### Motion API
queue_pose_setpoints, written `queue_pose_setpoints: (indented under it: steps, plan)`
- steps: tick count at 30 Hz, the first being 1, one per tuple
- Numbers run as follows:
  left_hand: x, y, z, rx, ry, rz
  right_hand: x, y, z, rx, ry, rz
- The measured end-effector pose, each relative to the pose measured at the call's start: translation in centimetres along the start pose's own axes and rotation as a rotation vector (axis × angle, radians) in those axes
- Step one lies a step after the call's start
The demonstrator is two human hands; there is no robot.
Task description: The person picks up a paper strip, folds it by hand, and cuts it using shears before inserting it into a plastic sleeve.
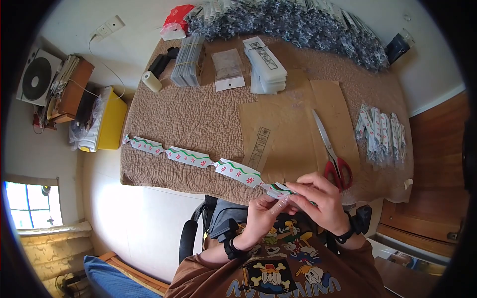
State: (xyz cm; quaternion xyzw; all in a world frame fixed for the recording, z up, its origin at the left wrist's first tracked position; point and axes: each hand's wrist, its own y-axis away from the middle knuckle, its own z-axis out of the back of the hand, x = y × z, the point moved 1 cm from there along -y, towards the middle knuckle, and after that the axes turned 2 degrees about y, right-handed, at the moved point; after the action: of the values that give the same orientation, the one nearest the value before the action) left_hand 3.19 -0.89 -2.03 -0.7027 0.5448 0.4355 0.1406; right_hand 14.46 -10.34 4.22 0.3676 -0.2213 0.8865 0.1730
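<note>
A long white patterned strip (pixel 237 172), with a green wavy line and red flowers, runs across the table towards my body. It narrows between its segments, and its far end lies on the cloth at the left. My left hand (pixel 263 214) grips the near end from below, thumb on top, by a shiny clear patch. From the right, my right hand (pixel 322 202) pinches the same end between thumb and fingers. The part between my fingers is partly hidden. Red-handled scissors (pixel 339 171) lie open just beyond my right hand.
Brown cardboard (pixel 288 119) lies on the quilted cloth (pixel 174 114), bearing a printed clear sleeve (pixel 259 148). Folded patterned strips (pixel 382 131) are piled at right. Behind stand a banded stack (pixel 188 62), clear packets (pixel 266 67) and a heap of silvery bundles (pixel 278 22).
</note>
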Motion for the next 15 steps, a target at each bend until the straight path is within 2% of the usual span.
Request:
queue_pose_setpoints:
  steps: [7,11,15]
  plan:
    - [0.22,-0.17,0.43,-0.004,0.029,-0.012,0.16,0.30,-0.53,-0.114,0.276,0.252]
    - [0.17,-0.18,0.38,-0.003,0.049,-0.003,0.26,0.32,-0.35,-0.077,0.309,0.296]
    - [0.38,-0.12,0.41,-0.002,0.000,-0.002,-0.01,0.15,-0.30,-0.044,0.111,0.149]
